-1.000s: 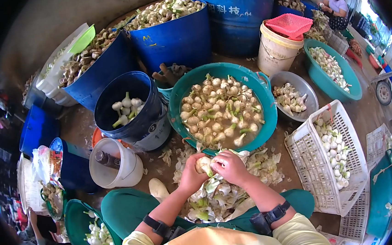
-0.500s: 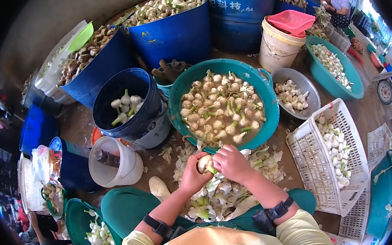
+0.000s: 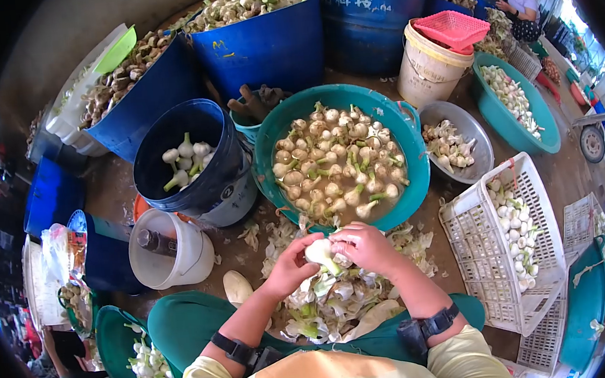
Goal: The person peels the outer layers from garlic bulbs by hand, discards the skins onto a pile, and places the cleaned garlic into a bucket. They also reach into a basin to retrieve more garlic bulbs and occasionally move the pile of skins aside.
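Head view: a white garlic bulb (image 3: 319,250) is gripped btwn both hands, just above a heap of peeled skins (image 3: 339,293) on the ground. The left hand (image 3: 291,264) is closed on the bulb's left side; the right hand (image 3: 367,246) is curled over its top and right side, fingers pinched on it. A green stem stub is seen under the bulb. Just beyond the hands, a teal basin (image 3: 415,180) filled w/ garlic in water is seen. A white crate (image 3: 479,260) w/ peeled bulbs is set to the right, a blue bucket (image 3: 167,189) w/ a few bulbs to the left, a white pail (image 3: 194,258) nr it.
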Demonstrator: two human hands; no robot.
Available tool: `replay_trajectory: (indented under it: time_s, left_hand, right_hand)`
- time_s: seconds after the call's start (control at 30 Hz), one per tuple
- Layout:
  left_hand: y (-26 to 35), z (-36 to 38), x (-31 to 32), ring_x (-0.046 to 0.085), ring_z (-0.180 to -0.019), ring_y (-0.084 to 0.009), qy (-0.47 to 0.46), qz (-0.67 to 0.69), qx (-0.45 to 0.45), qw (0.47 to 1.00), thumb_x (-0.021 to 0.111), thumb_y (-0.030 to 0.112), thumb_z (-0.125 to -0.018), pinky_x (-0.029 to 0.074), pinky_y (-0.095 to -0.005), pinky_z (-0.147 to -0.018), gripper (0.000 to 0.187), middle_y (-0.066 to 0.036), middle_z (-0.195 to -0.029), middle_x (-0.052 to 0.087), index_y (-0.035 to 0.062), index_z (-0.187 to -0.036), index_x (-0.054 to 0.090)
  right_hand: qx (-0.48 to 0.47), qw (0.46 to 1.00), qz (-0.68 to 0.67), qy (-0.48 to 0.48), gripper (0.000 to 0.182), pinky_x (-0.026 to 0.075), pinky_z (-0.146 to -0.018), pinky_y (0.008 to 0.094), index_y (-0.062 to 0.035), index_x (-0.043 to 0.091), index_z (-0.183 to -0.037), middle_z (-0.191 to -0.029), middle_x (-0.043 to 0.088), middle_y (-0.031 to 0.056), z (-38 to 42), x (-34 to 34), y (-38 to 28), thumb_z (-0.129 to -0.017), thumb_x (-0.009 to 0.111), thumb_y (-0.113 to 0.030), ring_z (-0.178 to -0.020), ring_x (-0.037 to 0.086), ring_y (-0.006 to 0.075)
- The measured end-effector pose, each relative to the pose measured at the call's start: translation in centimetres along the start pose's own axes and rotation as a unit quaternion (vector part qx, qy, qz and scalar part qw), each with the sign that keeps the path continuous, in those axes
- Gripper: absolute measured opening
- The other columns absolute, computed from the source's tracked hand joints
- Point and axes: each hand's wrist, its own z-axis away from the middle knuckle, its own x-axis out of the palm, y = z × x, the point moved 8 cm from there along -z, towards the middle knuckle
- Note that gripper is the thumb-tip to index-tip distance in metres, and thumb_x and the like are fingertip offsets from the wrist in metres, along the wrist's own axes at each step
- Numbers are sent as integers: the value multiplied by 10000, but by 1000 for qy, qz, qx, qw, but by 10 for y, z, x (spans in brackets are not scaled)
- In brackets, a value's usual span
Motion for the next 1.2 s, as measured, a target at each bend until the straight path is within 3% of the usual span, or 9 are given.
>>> replay_trajectory:
  time_s: [0.23,0.37,0.43,0.57,0.63,0.8,0.97,1.03,1.2]
  left_hand:
    - [26,-5,-4,487,-1035,-158,-78,-315,20,946,584,25,-663,372,-287,-923,560,-75,-1136,504,3,-1210,468]
    - [52,-20,-31,507,-1027,-168,-85,-71,-10,994,546,-10,-676,386,-304,-916,516,-72,-1106,531,22,-1185,468]
    - [98,-32,-78,522,-1000,-173,55,-6,52,997,492,0,-707,418,-300,-873,384,-76,-1081,536,21,-1091,504]
    - [156,-34,-137,510,-1023,-222,198,309,282,886,470,276,-868,451,-297,-817,378,-115,-1079,518,85,-1183,386]
    - [128,-42,-136,504,-1018,-252,243,332,229,882,474,301,-875,456,-330,-799,423,-126,-1134,481,106,-1220,326]
    - [1,-71,-92,500,-998,-174,151,-97,-36,983,639,81,-757,451,-307,-788,600,-109,-1146,466,67,-1280,346]
    - [22,-67,-3,454,-1079,-321,-3,-425,184,886,706,105,-655,414,-378,-871,590,-126,-1149,474,117,-1192,461]
    - [36,-55,2,482,-1035,-308,61,-445,223,865,722,122,-640,426,-376,-843,542,-119,-1104,502,109,-1135,500]
    - [61,-28,7,551,-898,-255,128,-544,294,775,737,137,-642,455,-336,-754,410,-81,-997,546,75,-1008,563]
  right_hand:
    - [-103,978,116,-142,114,443,-632,350,-32,573,-674,-672,562,100,-20,19,1,-728,542,-127,-663,531,263]
    - [55,995,78,20,57,406,-505,345,-40,524,-668,-648,535,100,-58,-35,103,-690,533,-92,-526,481,234]
    - [31,953,269,138,107,451,-693,382,-72,581,-792,-779,579,116,-70,-66,179,-721,503,-88,-739,550,288]
    - [185,864,467,35,329,347,-949,403,-114,592,-1063,-1067,557,181,-60,-9,260,-768,456,-62,-1063,481,329]
    - [285,836,406,-234,298,383,-898,422,-67,562,-1079,-1089,557,180,-61,25,298,-800,483,-132,-1031,506,336]
    - [207,910,271,-236,297,432,-786,422,-27,539,-1047,-1014,591,157,-66,16,197,-818,532,-215,-910,566,319]
    - [134,986,-41,-86,213,442,-616,304,-31,550,-925,-815,602,89,-45,11,82,-775,620,-166,-684,560,172]
    - [188,873,-450,9,183,378,-540,209,-37,519,-900,-720,518,19,-36,22,74,-756,621,-87,-594,444,72]
    - [182,862,-463,99,189,327,-469,196,-48,503,-882,-722,497,-3,-27,39,62,-701,472,-1,-540,409,46]
